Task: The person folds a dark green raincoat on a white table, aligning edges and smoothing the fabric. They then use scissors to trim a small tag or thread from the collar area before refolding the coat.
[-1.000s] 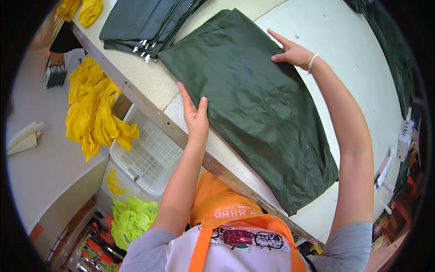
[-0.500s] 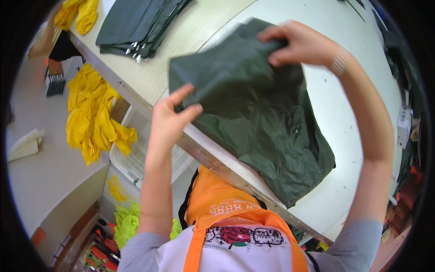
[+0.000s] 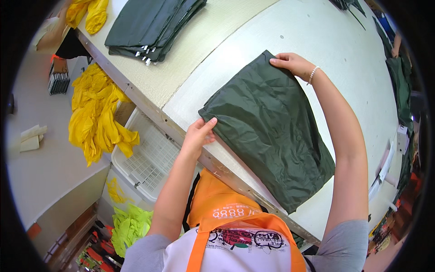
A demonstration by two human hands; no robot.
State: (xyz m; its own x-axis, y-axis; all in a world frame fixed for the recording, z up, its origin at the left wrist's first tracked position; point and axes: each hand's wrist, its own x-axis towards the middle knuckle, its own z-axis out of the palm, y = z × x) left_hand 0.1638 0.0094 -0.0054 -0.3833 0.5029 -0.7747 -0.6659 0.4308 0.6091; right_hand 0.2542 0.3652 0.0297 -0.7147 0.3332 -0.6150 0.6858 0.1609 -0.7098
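Dark green folded garment of thin crinkled fabric [image 3: 272,131]: lies flat on the white worktable [image 3: 326,41], near its front edge, folded over into a long rectangle. Step in hand, by judgement: settling the fold just laid down, with both far corners being aligned.

Left hand [image 3: 198,133]: at the garment's near-left corner, fingers curled, thumb and fingertips pinching the folded edge.

Right hand [image 3: 294,63]: at the garment's far corner, fingers bent down onto the cloth, pressing or lightly gripping the edge; which, cannot be told. A bead bracelet sits on the wrist.

Stack of dark green folded garments [image 3: 152,25]: on the same table, well apart from the garment, toward the far left.

Yellow fabric heap [image 3: 97,113]: below the table edge, left of the garment.

White plastic mesh basket [image 3: 149,158]: under the table edge, just beside the left forearm.

Next move, by judgement: calls for smoothing the top layer flat and keeping both edges square before any further fold.
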